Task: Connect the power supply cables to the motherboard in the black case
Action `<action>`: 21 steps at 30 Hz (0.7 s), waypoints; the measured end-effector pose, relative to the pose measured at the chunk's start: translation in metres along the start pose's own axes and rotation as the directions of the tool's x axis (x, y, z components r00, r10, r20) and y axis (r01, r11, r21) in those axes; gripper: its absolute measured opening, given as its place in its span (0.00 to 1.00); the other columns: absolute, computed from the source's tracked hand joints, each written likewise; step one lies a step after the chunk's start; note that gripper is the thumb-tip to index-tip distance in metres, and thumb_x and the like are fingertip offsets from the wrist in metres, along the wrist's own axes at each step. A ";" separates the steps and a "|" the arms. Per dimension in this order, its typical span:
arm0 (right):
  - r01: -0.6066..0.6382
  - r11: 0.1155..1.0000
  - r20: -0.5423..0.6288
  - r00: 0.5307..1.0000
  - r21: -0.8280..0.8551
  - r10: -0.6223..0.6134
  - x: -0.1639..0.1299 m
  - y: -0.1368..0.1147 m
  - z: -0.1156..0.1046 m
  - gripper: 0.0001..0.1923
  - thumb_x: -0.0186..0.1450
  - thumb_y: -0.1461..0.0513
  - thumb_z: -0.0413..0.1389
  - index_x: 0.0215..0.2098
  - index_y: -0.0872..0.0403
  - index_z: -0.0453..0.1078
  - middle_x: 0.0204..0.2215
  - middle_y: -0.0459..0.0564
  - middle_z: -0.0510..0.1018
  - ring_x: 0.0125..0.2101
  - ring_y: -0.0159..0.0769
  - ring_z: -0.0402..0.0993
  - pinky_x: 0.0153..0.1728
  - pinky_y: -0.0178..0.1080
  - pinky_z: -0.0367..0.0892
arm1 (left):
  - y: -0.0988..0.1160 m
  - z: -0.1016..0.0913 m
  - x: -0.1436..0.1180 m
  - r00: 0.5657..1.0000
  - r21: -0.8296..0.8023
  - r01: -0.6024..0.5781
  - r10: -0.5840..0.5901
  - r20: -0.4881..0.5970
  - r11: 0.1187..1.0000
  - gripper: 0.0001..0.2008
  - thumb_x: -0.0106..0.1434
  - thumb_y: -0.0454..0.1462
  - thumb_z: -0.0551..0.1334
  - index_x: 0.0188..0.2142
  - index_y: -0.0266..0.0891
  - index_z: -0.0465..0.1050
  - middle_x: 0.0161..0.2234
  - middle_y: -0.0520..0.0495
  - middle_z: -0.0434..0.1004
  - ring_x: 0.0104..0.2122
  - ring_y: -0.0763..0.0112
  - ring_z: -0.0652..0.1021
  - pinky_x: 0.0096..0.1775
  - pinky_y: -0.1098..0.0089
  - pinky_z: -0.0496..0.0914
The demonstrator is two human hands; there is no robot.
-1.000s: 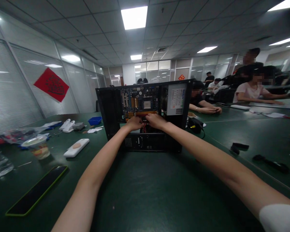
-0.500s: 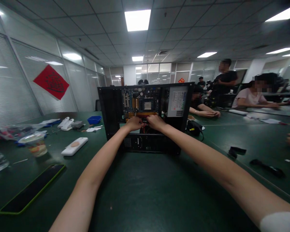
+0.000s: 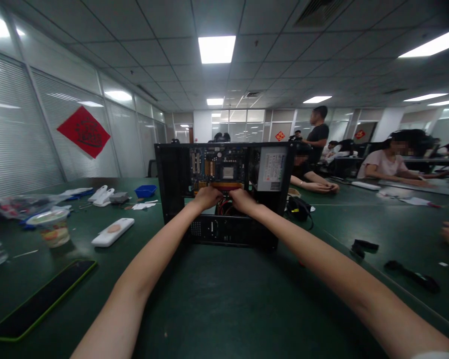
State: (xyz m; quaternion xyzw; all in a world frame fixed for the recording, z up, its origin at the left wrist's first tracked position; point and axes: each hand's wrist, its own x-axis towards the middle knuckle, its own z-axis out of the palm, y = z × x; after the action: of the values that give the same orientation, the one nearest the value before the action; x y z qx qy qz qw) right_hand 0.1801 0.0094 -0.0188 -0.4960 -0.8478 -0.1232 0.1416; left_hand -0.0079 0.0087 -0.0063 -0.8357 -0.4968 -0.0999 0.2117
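moved: both hands sit lower in view than a second ago, as does the case; the standing person at the back right is now further left, by the case's top corner.
case (image 3: 175,174): one black metal box, boxy and open toward the camera, standing on the green table (image 3: 224,299).
board (image 3: 219,167): one flat blue circuit board upright inside the case, with pale slots and a square chip.
psu (image 3: 273,164): one grey metal block with a white label, in the case's right part.
wires (image 3: 224,207): red strands, bunched below the board between the hands.
left hand (image 3: 207,197): arm stretched straight out, knuckles up, fingers curled down at the board's lower edge; what they grip is hidden.
right hand (image 3: 242,199): arm stretched out likewise, fingers bent down just beside the left hand; cannot tell what they hold.
phones: one dark slab with a green rim (image 3: 41,301) near left, one white oblong (image 3: 112,232) further out.
cup (image 3: 52,227): one clear plastic tub, left.
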 end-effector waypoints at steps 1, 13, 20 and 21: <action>-0.005 1.000 0.003 1.000 0.004 0.005 0.000 0.001 0.000 0.19 0.67 0.72 0.51 0.52 0.61 0.77 0.49 0.66 0.82 0.52 0.46 0.80 0.48 0.37 0.71 | 0.000 0.000 0.000 1.000 0.001 -0.004 0.004 0.004 1.000 0.16 0.73 0.41 0.56 0.48 0.47 0.84 0.46 0.42 0.85 0.47 0.53 0.83 0.43 0.64 0.73; -0.105 0.994 0.027 0.994 -0.037 0.106 0.006 0.003 0.004 0.19 0.67 0.71 0.52 0.53 0.64 0.79 0.48 0.71 0.82 0.51 0.51 0.80 0.50 0.39 0.72 | 0.001 0.004 0.005 0.999 -0.034 0.034 -0.033 0.022 0.999 0.17 0.71 0.41 0.56 0.52 0.50 0.83 0.47 0.43 0.85 0.48 0.53 0.83 0.44 0.63 0.73; -0.095 0.995 0.042 0.994 -0.040 0.097 0.003 0.001 -0.002 0.22 0.67 0.72 0.50 0.53 0.63 0.79 0.50 0.70 0.81 0.52 0.50 0.79 0.51 0.40 0.71 | 0.003 0.005 0.009 0.998 -0.071 0.051 -0.050 0.026 0.996 0.17 0.69 0.40 0.57 0.51 0.50 0.84 0.45 0.41 0.85 0.47 0.50 0.83 0.44 0.61 0.74; -0.094 0.995 0.045 0.994 -0.041 0.096 0.002 0.001 -0.003 0.22 0.67 0.72 0.49 0.54 0.63 0.79 0.50 0.70 0.81 0.52 0.50 0.79 0.51 0.41 0.71 | 0.004 0.005 0.008 0.998 -0.071 0.054 -0.052 0.028 0.996 0.17 0.69 0.40 0.57 0.51 0.50 0.84 0.45 0.41 0.85 0.47 0.50 0.83 0.44 0.61 0.74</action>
State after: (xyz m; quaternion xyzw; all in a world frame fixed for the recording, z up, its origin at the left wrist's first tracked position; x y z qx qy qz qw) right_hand 0.1803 0.0110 -0.0155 -0.5413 -0.8237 -0.1210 0.1175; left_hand -0.0011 0.0157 -0.0083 -0.8305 -0.5175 -0.1125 0.1725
